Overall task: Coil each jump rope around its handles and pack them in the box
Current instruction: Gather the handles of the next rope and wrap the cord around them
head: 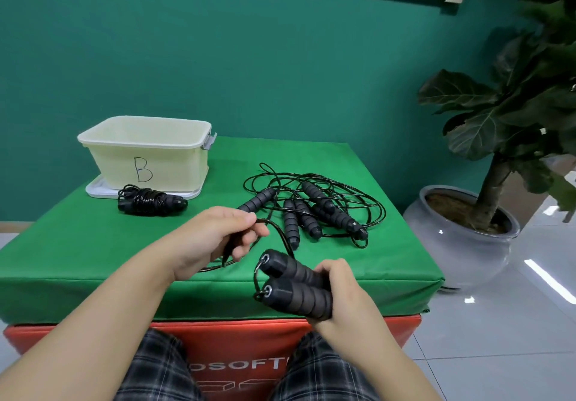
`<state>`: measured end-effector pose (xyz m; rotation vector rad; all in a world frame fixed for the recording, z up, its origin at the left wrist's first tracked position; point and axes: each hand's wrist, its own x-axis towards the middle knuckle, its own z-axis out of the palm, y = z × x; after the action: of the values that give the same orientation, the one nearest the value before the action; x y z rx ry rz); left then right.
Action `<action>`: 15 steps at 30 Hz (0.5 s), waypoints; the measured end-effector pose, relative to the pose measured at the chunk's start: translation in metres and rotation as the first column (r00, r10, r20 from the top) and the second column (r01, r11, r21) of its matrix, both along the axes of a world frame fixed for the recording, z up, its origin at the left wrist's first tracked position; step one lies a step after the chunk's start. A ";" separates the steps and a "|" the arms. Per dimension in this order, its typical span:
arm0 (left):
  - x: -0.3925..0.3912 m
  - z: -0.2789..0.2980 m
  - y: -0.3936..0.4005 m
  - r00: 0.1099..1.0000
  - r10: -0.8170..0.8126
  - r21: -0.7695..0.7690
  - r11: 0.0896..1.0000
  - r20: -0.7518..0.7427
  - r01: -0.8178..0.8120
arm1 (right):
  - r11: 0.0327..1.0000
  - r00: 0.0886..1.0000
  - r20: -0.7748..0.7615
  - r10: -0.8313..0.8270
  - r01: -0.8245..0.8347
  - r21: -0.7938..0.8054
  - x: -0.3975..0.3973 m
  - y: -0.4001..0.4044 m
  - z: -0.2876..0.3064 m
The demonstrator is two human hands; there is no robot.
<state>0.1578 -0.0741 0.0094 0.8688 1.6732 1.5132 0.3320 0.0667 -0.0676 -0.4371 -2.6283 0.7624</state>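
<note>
Gripping two handles (pixel 296 282) side by side, the right hand (pixel 339 294) makes a core to wind on; the left hand (pixel 215 235) pinches the cord (pixel 277 229), probably feeding it. Loose ropes (pixel 314 207) lie at twelve o'clock, the box (pixel 149 151) at ten.

place: indoor room, looks like a staged recording corner | cues: teal wall (pixel 218 57); glossy floor tiles (pixel 498 338); potted plant (pixel 511 126); padded block under green cloth (pixel 93 260); labelled box (pixel 146 154)
</note>
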 end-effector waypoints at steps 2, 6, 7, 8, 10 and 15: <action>0.005 0.006 0.000 0.998 -0.024 0.000 1.000 -0.063 0.025 | 0.995 1.000 0.012 -0.002 0.001 0.102 -0.003 -0.003 -0.001; 0.011 0.010 0.001 0.936 -0.017 -0.097 0.995 -0.351 -0.018 | 0.961 1.000 0.003 0.000 -0.001 0.276 -0.008 -0.003 -0.010; 0.012 0.010 0.001 0.918 -0.014 -0.105 0.994 -0.397 -0.031 | 0.949 1.000 -0.006 0.000 0.002 0.315 -0.009 -0.003 -0.010; 0.015 0.011 0.001 0.899 -0.006 -0.106 0.993 -0.437 -0.045 | 0.934 1.000 -0.011 -0.003 0.007 0.357 -0.009 -0.005 -0.009; 0.021 0.012 0.002 0.873 0.039 -0.083 0.992 -0.486 -0.090 | 0.879 0.998 -0.039 -0.045 0.058 0.473 -0.013 -0.009 -0.009; 0.040 0.017 0.005 0.799 0.078 -0.025 0.993 -0.596 -0.116 | 0.806 0.977 -0.117 -0.176 0.212 0.553 -0.028 -0.020 -0.012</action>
<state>0.1981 -0.0696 0.0261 1.3421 2.2268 1.3152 0.3040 0.0467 -0.0792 -0.4841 -2.5347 -0.0856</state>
